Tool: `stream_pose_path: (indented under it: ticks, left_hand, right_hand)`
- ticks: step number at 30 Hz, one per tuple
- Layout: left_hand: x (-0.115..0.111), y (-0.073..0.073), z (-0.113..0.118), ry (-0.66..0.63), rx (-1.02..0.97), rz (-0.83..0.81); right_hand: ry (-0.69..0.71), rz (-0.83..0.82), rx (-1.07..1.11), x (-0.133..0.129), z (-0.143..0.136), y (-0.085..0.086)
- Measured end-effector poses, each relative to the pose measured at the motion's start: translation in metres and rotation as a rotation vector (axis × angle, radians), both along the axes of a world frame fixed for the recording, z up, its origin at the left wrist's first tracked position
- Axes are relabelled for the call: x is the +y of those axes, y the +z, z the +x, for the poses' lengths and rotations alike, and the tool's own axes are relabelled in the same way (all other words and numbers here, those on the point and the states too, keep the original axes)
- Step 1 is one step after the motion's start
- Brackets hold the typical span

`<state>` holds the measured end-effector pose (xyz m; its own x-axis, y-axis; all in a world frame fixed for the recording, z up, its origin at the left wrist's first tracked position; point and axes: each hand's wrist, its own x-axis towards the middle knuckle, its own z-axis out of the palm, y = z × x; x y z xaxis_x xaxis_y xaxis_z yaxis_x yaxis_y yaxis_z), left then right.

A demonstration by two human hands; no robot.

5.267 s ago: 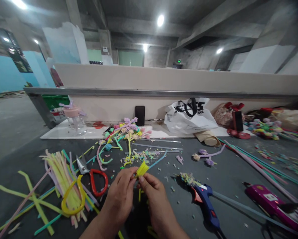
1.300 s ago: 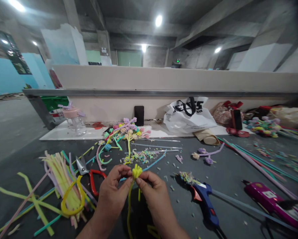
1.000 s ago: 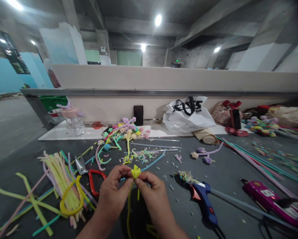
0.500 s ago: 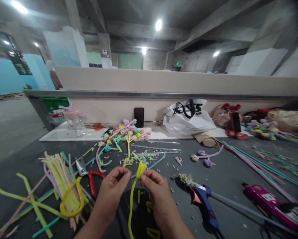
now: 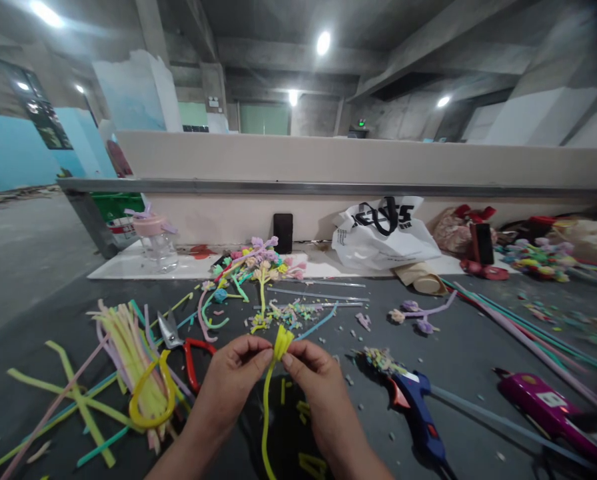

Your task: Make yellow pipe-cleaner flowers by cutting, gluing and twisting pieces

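Note:
A yellow pipe cleaner [image 5: 267,413] with a folded, bunched top hangs down between my two hands above the dark table. My left hand [image 5: 231,383] pinches the bunched top from the left. My right hand [image 5: 314,387] pinches it from the right, fingertips meeting at the yellow tuft. The stem trails down toward the bottom edge of the view. Short yellow offcuts [image 5: 303,408] lie on the table beneath my hands.
Red-handled scissors [image 5: 188,350] and a bundle of pale yellow pipe cleaners [image 5: 128,353] lie to the left. A blue glue gun [image 5: 418,413] and a magenta glue gun [image 5: 548,410] lie to the right. Finished pipe-cleaner flowers [image 5: 261,260], a white bag [image 5: 383,233] and a jar [image 5: 156,233] sit farther back.
The yellow piece went from a short folded tuft to a tuft with a long stem hanging down. My hands stay together at the same spot; the view shifted slightly.

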<state>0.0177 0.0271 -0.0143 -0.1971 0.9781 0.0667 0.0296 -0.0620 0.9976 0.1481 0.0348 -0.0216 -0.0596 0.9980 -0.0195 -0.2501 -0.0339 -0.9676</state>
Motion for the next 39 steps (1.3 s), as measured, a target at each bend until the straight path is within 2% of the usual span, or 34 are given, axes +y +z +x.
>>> stream_pose_path:
  ticks: [7, 13, 21, 26, 31, 35, 39]
  left_hand:
    - [0.002, -0.004, -0.005, -0.037, 0.044, 0.004]
    - [0.000, 0.000, -0.006, -0.030, 0.158, 0.009]
    - [-0.002, 0.001, -0.005, -0.016, 0.347, 0.132]
    - [-0.003, -0.001, -0.004, -0.023, 0.378, 0.155]
    - [-0.003, -0.003, -0.004, -0.032, 0.278, 0.088]
    - [0.000, -0.006, -0.004, -0.034, 0.063, 0.044]
    - [0.003, -0.011, -0.003, -0.012, -0.161, 0.107]
  right_hand:
    - [0.006, 0.030, -0.097, 0.001, 0.001, -0.005]
    - [-0.021, 0.060, -0.170, 0.002, 0.001, -0.006]
    - [-0.032, 0.096, -0.247, 0.003, 0.000, -0.011]
    - [-0.016, 0.075, -0.259, 0.002, 0.000, -0.010]
    - [0.023, 0.002, -0.078, 0.002, -0.002, -0.009]
    - [0.077, -0.080, 0.161, 0.004, -0.002, -0.011]
    - [0.126, -0.136, 0.345, 0.011, -0.001, -0.015]
